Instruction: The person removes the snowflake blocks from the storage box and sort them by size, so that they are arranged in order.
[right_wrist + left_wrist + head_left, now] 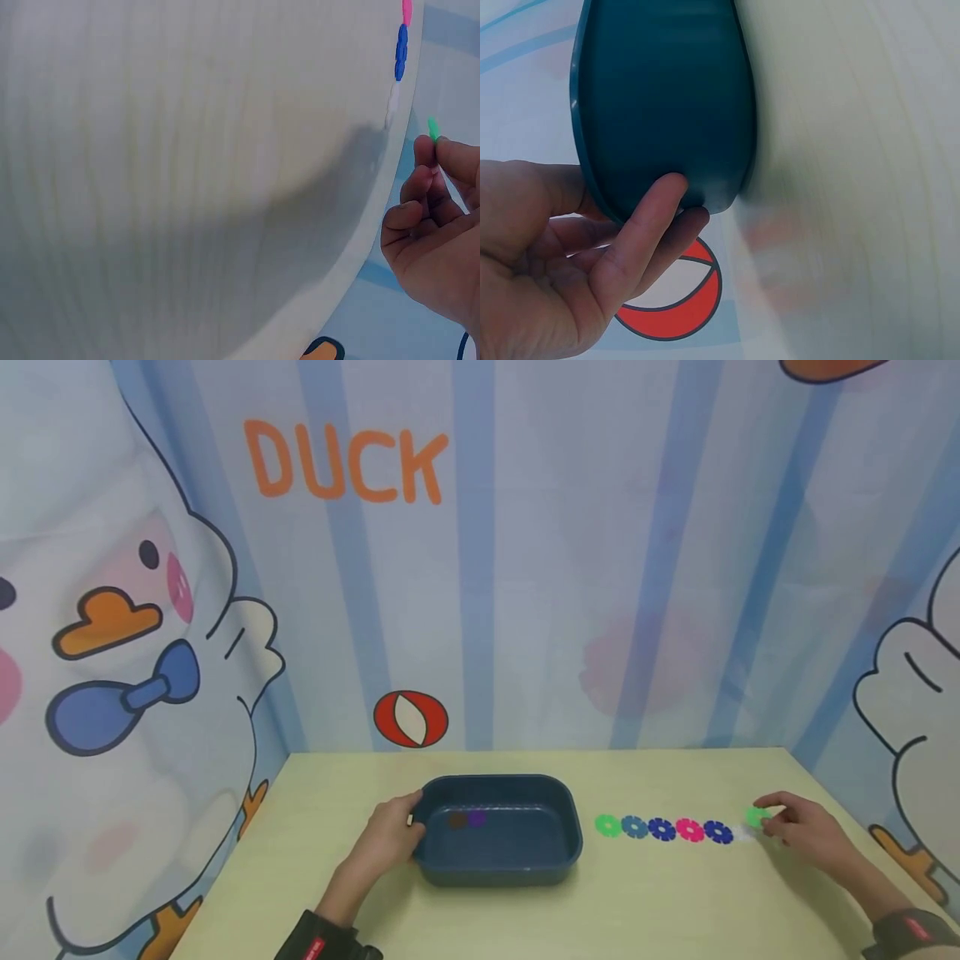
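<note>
My left hand grips the left end of a dark blue plastic basin, with the wall between thumb and fingers. Inside the basin lie a brown notched disc and a purple one. At the right, my right hand pinches a green notched plastic disc between thumb and forefinger, raised off the table. Just left of it, a whitish disc ends a row on the table. The row also has a dark blue disc, a pink disc and others, up to a green disc.
The pale yellow table carries the basin left of centre and the row to its right. Behind and beside it hangs a striped cloth printed with ducks and the word DUCK.
</note>
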Tool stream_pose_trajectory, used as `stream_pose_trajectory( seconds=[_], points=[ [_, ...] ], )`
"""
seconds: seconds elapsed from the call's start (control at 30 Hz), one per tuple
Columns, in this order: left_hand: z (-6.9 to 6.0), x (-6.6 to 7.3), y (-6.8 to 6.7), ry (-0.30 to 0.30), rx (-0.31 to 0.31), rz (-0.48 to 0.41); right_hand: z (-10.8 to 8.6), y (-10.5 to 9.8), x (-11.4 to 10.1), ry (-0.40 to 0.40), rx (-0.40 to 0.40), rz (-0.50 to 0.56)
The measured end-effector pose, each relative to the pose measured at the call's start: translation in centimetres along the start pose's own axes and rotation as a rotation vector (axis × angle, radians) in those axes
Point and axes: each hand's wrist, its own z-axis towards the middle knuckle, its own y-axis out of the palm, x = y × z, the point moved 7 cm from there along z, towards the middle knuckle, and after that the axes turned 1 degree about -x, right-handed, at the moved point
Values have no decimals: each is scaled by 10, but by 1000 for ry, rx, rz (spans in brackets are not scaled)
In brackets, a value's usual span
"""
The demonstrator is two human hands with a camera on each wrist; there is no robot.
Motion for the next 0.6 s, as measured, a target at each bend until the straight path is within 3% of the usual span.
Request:
stream_pose_trajectory(
  seconds=[0.37,0.6],
  points=[
    [0,-1,-2,12,4,-7,1,-4,19,23,14,-112],
    [1,-4,0,8,-3,-15,4,2,27,35,-2,-130]
  ],
)
